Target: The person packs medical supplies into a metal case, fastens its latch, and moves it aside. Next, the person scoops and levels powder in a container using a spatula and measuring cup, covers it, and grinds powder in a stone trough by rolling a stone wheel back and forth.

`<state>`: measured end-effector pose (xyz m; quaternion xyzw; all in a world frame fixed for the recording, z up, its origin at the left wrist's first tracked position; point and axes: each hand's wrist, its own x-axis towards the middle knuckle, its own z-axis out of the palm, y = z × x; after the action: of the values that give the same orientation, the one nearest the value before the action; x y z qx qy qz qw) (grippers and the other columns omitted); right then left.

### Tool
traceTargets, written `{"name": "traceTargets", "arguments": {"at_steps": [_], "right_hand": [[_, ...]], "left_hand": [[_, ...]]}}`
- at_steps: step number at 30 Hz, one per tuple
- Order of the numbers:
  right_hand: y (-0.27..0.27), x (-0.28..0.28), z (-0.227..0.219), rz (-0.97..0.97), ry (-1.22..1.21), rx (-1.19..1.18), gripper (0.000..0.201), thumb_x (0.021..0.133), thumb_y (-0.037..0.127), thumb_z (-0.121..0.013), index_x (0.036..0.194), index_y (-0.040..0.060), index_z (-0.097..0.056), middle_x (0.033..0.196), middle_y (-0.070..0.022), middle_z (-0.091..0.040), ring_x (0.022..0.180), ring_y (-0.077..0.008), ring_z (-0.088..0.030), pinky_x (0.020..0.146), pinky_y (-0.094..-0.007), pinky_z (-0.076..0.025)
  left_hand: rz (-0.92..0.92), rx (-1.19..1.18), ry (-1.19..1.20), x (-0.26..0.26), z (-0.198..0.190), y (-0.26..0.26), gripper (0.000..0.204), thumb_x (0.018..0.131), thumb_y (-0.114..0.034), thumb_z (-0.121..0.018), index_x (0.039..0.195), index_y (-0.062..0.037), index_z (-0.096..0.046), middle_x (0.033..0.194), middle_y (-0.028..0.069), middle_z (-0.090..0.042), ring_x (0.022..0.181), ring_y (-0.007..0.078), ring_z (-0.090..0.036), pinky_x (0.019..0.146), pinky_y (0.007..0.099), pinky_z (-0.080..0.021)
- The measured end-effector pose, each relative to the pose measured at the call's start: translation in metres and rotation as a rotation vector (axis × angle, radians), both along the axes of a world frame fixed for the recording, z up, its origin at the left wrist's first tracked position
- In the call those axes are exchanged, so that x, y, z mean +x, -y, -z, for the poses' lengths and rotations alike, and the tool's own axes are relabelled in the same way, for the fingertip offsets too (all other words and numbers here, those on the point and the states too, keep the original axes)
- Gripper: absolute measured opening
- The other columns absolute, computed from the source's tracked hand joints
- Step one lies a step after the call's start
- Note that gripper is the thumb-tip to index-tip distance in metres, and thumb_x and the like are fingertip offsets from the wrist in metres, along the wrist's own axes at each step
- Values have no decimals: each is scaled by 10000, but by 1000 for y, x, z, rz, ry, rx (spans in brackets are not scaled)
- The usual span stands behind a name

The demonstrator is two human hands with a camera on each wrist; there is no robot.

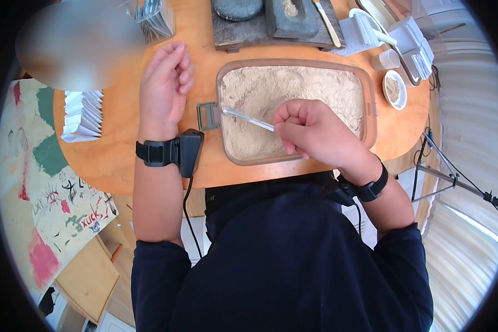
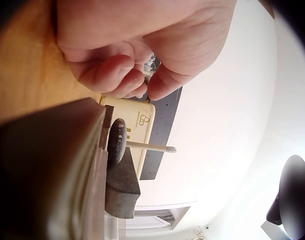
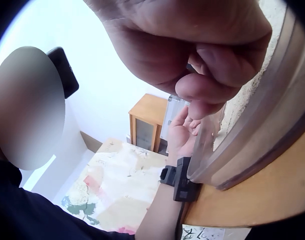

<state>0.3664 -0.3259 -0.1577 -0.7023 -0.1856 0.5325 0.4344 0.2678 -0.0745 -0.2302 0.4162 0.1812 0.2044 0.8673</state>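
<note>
In the head view, my right hand pinches a thin clear rod over a clear-walled tub. The tub holds pale beige powder, its surface uneven with a few hollows. The rod's rounded far end points left, near the tub's left rim beside a grey latch. In the right wrist view, the fingers of this hand are curled in and hide the rod. To the left of the tub, my left hand lies on its side at the table, fingers loosely bent, with nothing visible in it.
Behind the tub, a dark board bears a round stone, a stone block and a wooden-handled tool. A white bowl and small clear cup stand right. Pleated white paper lies left.
</note>
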Motion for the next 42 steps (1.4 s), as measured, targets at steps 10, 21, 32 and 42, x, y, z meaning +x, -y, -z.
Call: {"name": "traceTargets", "arguments": {"at_steps": [10, 21, 32, 42], "right_hand": [[35, 36, -58, 275, 119, 41, 49, 917, 68, -581, 909, 35, -615, 642, 16, -592, 512, -28, -476, 480, -202, -368], [2, 72, -39, 98, 1383, 140, 41, 867, 63, -612, 892, 35, -598, 630, -163, -628, 579, -356, -636, 525, -424, -500], [27, 49, -46, 153, 1323, 86, 38, 868, 48, -626, 896, 31, -607, 671, -147, -645, 592, -321, -648, 540, -386, -500], [112, 46, -14, 141, 1226, -293, 61, 865, 100, -624, 870, 40, -632, 706, -179, -663, 656, -362, -662, 596, -432, -517]], "left_hand": [[-35, 37, -72, 0, -6, 9, 87, 1010, -157, -528, 1055, -81, -527, 771, -23, -456, 582, 46, -403, 463, 185, -298], [-45, -14, -59, -3, -5, 7, 75, 996, -134, -555, 1056, -88, -558, 770, -30, -512, 591, 35, -449, 479, 178, -315], [-36, -13, -107, -1, -5, 7, 94, 1012, -156, -524, 1071, -83, -524, 786, -26, -465, 589, 45, -414, 470, 180, -300], [-14, 8, -45, -1, -2, 4, 128, 1009, -143, -532, 1099, -52, -535, 797, -15, -473, 603, 51, -419, 478, 184, -301]]}}
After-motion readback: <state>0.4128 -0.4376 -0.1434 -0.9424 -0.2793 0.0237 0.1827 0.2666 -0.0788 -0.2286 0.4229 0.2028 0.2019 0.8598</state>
